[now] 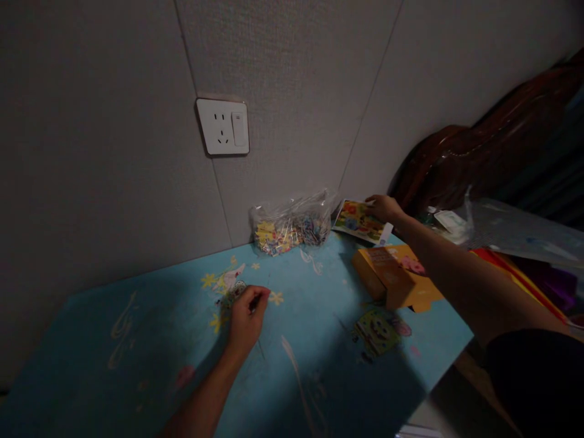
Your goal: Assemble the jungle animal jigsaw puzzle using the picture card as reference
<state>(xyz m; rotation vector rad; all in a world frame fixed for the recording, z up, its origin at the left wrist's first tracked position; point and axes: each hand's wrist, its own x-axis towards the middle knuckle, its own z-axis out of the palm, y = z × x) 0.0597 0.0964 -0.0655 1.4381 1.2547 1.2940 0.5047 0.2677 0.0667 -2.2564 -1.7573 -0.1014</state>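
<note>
My right hand [384, 208] reaches to the back of the table and grips the upper right edge of a colourful picture sheet [358, 220]. The sheet is tilted up close to the wall. My left hand [247, 309] is over the blue tabletop, left of centre, with its fingers curled and thumb and forefinger together. I cannot make out whether anything is between those fingers. Between the hands, against the wall, stands a clear plastic bag [294, 226] full of small coloured pieces, perhaps puzzle pieces. An orange box [392, 274] lies below my right forearm, its flap open.
The blue table [168, 340] has printed flowers and cartoon figures. A wall socket with a switch [223, 126] is above it. To the right are a dark carved wooden headboard [438, 158], clear plastic wrapping [515, 225] and red and yellow material [515, 277].
</note>
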